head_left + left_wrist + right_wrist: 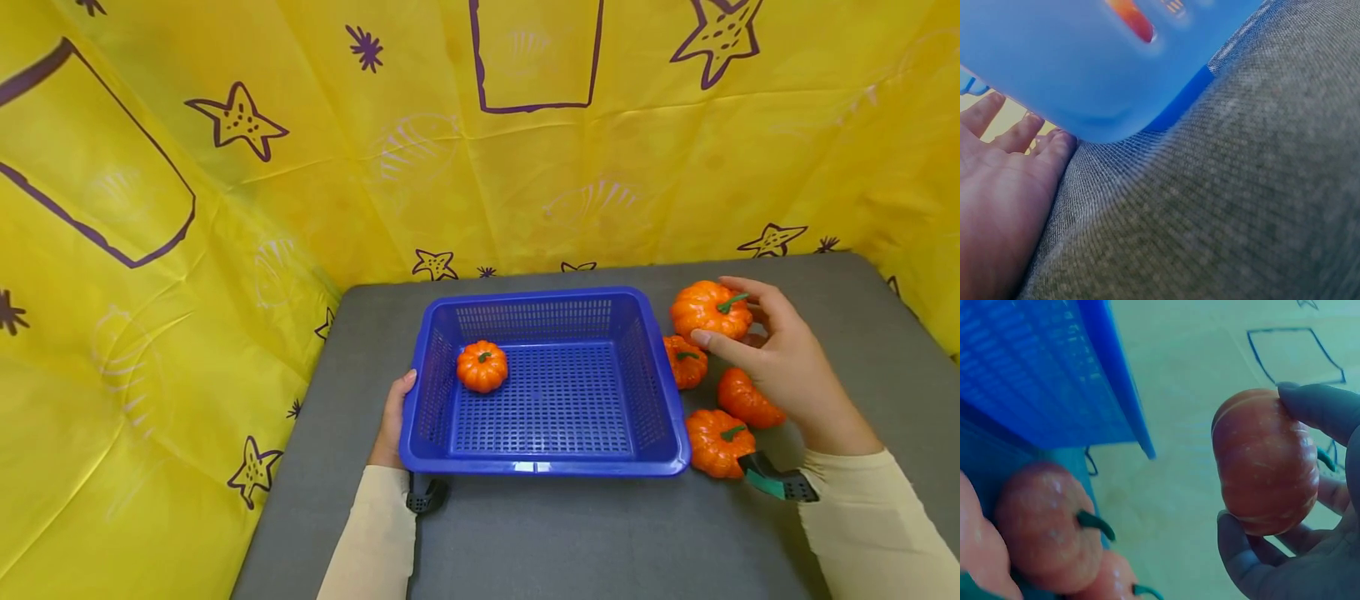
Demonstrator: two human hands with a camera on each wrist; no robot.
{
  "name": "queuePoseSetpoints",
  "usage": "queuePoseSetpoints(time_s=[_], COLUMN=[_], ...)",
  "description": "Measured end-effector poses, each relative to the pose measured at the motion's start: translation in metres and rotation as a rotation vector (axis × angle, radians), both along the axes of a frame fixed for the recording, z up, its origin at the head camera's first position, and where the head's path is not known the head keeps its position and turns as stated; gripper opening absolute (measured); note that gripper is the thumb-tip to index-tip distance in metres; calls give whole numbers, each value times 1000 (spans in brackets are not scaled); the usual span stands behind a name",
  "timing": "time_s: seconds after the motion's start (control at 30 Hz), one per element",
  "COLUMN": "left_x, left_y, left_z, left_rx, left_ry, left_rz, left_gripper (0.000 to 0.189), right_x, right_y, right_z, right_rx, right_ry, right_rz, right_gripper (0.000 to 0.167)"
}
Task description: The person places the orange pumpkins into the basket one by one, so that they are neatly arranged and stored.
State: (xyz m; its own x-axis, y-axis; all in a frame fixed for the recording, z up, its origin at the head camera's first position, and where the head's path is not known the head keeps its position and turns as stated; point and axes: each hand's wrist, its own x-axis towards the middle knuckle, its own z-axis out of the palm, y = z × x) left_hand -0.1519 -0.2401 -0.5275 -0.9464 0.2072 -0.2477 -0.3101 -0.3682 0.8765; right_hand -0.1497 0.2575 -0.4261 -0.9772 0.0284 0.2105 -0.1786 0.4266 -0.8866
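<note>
A blue perforated plastic basket (540, 467) stands on the grey table, with one small orange pumpkin (482, 367) inside near its left wall. My left hand (391, 425) rests against the basket's left side; in the left wrist view its fairly straight fingers (1016, 134) reach the outer wall. Right of the basket, my right hand (780, 350) holds a larger ribbed orange pumpkin (705, 310) with a green stem between thumb and fingers. The right wrist view shows this held pumpkin (1263, 462) raised, apart from the basket (1022, 369).
Below the right hand, beside the basket's right wall, lie more pumpkins: one near the rim (686, 362), another partly under the wrist (746, 400) and one nearer the front (718, 444). A yellow cloth (525, 192) with starfish drawings hangs behind and left of the grey table (570, 542).
</note>
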Motion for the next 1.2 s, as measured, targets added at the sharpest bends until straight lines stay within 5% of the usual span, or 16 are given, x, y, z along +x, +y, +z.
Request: queuePoseSetpoints(time_s=[0.27, 1.2], left_x=[-2, -1], left_y=[0, -1], left_z=[-2, 0], left_rx=[6, 3], left_ry=[1, 8], left_rz=[2, -7], left_gripper=[74, 74], right_x=[2, 11], right_y=[-25, -87], right_z=[2, 8], right_rx=[11, 2], right_ry=[63, 53], right_rz=[116, 310], right_gripper=[76, 76])
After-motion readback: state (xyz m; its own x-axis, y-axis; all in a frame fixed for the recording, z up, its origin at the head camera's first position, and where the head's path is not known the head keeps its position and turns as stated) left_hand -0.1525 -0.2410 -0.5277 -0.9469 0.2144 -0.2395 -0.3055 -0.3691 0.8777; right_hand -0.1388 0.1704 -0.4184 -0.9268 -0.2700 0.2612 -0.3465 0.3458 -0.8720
